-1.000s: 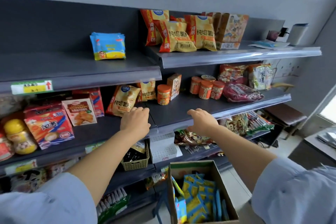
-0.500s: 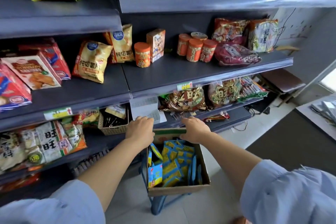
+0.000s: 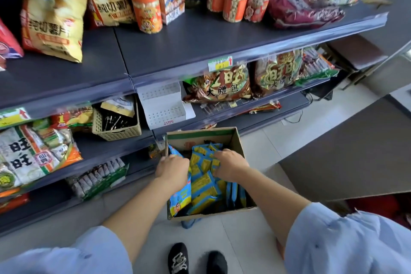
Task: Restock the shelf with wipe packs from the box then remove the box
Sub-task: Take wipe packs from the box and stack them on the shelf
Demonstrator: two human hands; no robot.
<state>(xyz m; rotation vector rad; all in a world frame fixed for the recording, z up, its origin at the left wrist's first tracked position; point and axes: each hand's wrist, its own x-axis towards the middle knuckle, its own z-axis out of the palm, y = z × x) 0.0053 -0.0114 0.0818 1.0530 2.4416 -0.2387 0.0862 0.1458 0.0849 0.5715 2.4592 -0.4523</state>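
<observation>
An open cardboard box (image 3: 201, 137) stands on a low blue stool in front of the shelves, filled with several blue and yellow wipe packs (image 3: 203, 187). Both my hands are down inside the box. My left hand (image 3: 172, 170) curls over a pack at the box's left side, its fingertips hidden. My right hand (image 3: 229, 164) lies on the packs in the middle, fingers bent down among them and hidden from view. The upper shelf with the stocked wipe packs is out of view.
Grey shelves (image 3: 200, 46) carry chip bags (image 3: 51, 20), orange canisters (image 3: 146, 9) and snack bags. A beige basket (image 3: 116, 127) and a white perforated stand (image 3: 162, 107) sit on the lower shelf just behind the box. My black shoes (image 3: 178, 258) stand on the tiled floor.
My view has dropped from the upper shelves to the box. Both hands moved down from the shelf edge, past the box's far rim, and into the packs.
</observation>
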